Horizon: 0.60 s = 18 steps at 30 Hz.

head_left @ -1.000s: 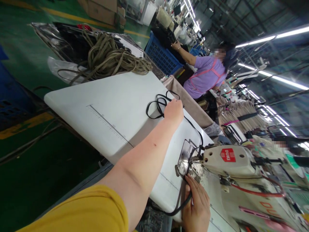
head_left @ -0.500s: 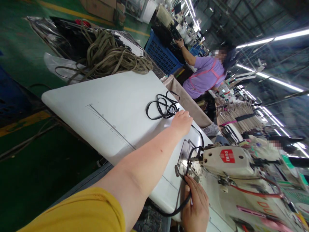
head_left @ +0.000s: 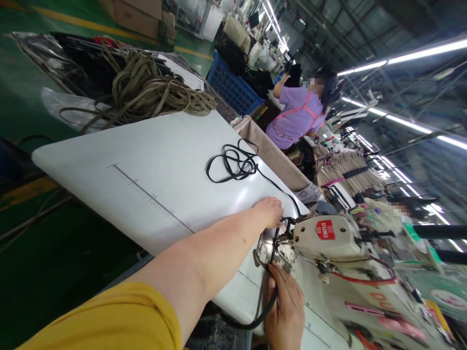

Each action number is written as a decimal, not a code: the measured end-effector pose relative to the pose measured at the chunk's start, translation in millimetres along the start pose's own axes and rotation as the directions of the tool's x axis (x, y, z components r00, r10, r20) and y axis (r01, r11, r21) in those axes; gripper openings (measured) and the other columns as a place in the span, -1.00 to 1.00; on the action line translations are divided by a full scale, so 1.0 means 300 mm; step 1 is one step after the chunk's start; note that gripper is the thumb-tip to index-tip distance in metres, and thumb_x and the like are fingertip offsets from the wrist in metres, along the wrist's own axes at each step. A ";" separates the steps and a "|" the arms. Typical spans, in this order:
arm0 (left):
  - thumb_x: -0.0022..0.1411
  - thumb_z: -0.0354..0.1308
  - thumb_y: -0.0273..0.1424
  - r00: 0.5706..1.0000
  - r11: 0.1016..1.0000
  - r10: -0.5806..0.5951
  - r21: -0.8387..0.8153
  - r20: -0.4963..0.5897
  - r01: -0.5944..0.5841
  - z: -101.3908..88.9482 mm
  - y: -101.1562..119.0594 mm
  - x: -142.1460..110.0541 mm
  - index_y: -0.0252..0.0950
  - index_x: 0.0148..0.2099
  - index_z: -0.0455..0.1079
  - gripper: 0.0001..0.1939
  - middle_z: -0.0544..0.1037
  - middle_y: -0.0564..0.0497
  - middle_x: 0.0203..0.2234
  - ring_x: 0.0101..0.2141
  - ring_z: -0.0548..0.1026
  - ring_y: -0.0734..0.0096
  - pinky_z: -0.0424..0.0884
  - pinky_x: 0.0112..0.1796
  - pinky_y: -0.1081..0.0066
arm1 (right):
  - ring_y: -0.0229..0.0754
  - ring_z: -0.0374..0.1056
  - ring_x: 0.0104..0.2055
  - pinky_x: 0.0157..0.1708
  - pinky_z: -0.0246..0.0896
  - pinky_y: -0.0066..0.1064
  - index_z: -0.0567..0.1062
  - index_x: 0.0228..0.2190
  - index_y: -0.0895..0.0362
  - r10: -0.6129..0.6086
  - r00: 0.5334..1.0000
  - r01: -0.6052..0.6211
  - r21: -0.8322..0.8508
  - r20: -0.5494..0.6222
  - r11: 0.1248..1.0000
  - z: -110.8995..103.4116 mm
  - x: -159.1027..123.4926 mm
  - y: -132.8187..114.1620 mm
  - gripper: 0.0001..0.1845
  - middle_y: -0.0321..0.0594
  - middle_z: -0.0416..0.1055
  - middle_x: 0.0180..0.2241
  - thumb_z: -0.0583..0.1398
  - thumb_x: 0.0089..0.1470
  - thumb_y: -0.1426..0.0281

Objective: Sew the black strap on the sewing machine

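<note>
A white sewing machine (head_left: 328, 232) with a red DUKI label stands over a pale table (head_left: 164, 155). A narrow black strap (head_left: 273, 245) runs under its needle area and curves off the near table edge. My right hand (head_left: 286, 306) grips this strap just before the metal plate, fingers along it and thumb beside it. Beside the presser foot, my left hand (head_left: 269, 212) is closed with curled fingers; its fingertips are partly hidden, and I cannot see what they hold. A loose tangle of thin black cord (head_left: 235, 163) lies farther up the table, one length leading to the machine.
Olive straps (head_left: 146, 85) lie heaped beyond the table's far end. A fabric-lined bin (head_left: 273, 153) borders the table. A blue crate (head_left: 233, 80) and a co-worker in a purple shirt (head_left: 297, 114) are behind. A ruler scale (head_left: 153, 197) marks the table.
My left hand has moved from beside the cord tangle down to the presser foot, leaving the cord in view. My right hand stays on the strap. The view has shifted slightly.
</note>
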<state>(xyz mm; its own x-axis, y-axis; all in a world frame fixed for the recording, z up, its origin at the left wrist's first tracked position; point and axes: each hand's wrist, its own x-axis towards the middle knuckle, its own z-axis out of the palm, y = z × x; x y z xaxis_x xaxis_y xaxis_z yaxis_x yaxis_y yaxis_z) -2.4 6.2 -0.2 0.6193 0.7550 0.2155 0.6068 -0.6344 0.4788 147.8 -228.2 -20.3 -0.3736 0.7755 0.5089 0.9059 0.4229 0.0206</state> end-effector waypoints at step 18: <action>0.37 0.25 -0.43 0.949 0.854 -0.305 -0.465 -0.084 0.233 -0.010 -0.069 0.103 -0.31 -0.04 0.59 -0.84 0.64 -0.14 -0.06 -0.01 0.59 0.17 0.49 0.08 0.26 | -0.03 0.46 0.18 0.25 0.23 -0.13 0.55 0.14 0.17 0.003 1.000 -0.003 -0.004 0.016 1.000 -0.016 0.015 -0.021 -0.64 -0.08 0.60 0.11 0.06 0.53 0.32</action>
<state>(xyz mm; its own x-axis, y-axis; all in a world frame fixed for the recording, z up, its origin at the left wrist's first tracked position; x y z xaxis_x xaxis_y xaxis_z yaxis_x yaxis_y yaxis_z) 2.7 43.1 -0.9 0.3610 0.9235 0.1297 0.4310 -0.2885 0.8550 141.5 -229.6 -13.9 -0.3742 0.7843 0.4948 0.9078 0.4188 0.0228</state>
